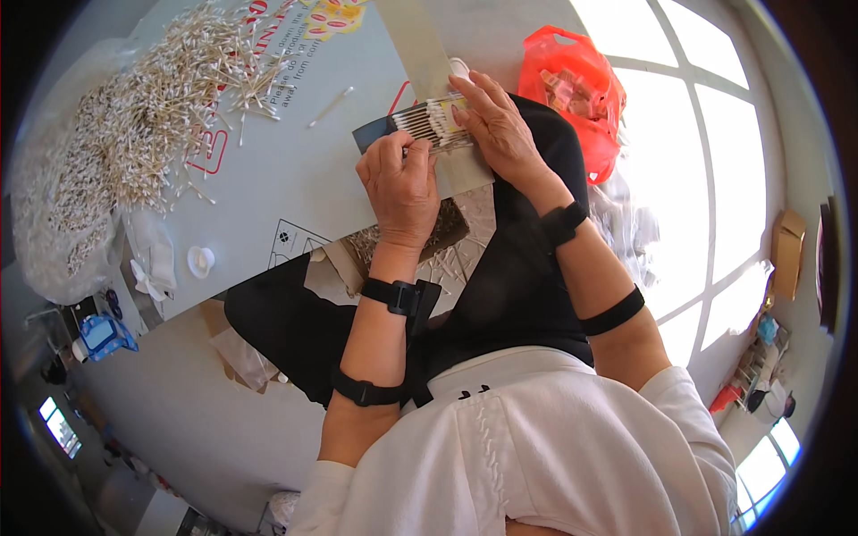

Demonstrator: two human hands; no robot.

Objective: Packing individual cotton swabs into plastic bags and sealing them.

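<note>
Swab pack (416,123) is positioned between hands, near right end of table (331,174). Near edge is met by left hand (399,183), fingers curled; grip cannot be told. Right end is partly covered by right hand (500,129), fingers extended. Swab heap (143,121) is spread at left.

Head view: left one of two wide fisheyes worn side by side on the person's head. Faces steeply down; upright, unmirrored. Shirt (536,447) near the lens, large across the lower middle. Forearms (375,344) run up-frame from there; left hand (400,188) and right hand (511,143) farther out, upper middle, backs toward lens. Table (322,174) seen from above, upper left, cut by the top edge. Floor (197,402) deeper, lower left. Room wraps the rim, small and distant: box (788,255) far right. Straight lines bow outward; frame corners dark.
</note>
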